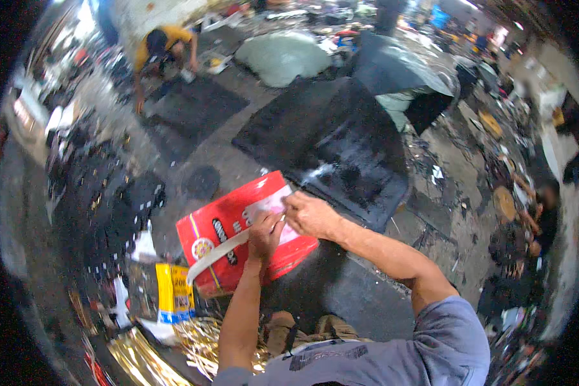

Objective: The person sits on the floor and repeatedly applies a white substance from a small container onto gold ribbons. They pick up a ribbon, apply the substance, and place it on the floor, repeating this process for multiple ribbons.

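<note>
A red box-shaped container [202, 222] with dark lettering and a round emblem lies tilted in front of me. Across its lower left part runs a pale strap [220, 251], bending over the edge and reaching up to my left hand. My left hand [264, 236] is closed, its fingers pinched around the strap's upper end. Close beside it, my right hand [310, 215] bends over the container's right part, fingertips pressed together. What the right fingertips pinch is too small and blurred to tell. A whitish-pink patch [264, 207] shows on the container around the fingers.
Gold metallic strips [138, 357] and a yellow-and-blue packet [175, 293] lie at lower left. Dark sheets [315, 125] cover the floor ahead. A person in yellow [164, 45] bends over another dark sheet at far left; another person [547, 212] is at right. Scraps litter both sides.
</note>
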Demonstrator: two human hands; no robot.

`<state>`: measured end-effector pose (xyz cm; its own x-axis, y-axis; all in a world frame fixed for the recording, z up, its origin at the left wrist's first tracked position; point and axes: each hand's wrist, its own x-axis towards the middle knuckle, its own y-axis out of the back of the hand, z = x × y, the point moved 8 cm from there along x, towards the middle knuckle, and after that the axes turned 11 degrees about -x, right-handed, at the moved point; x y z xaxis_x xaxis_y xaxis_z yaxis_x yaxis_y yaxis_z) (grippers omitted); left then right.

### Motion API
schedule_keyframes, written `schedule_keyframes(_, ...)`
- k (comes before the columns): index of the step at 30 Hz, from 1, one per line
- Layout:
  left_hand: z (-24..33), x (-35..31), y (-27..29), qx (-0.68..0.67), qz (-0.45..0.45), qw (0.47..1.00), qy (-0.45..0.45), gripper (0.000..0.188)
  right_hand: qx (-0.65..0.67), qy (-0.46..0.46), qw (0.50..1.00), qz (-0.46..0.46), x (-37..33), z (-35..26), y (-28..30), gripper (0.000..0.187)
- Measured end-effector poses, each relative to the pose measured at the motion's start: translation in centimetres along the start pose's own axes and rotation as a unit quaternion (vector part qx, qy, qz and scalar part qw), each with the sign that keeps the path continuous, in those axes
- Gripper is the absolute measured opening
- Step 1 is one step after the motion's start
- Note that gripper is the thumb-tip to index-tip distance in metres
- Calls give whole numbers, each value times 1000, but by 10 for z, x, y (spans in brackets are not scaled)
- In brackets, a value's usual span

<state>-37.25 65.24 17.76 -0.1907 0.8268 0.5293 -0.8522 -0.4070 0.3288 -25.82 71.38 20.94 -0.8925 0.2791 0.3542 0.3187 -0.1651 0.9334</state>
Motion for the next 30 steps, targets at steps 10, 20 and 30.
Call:
schedule_keyframes(10,-38,0,10,-19,-26,999,12,19,157,-74,984,46,-1,11,-7,10)
schedule_keyframes(20,-6,9,6,-46,-21,997,61,11,282,-245,924,83,-24,32,-37,11)
schedule_keyframes(30,-10,33,-4,1,-45,999,-19,7,305,-344,876,142,-29,51,-75,20)
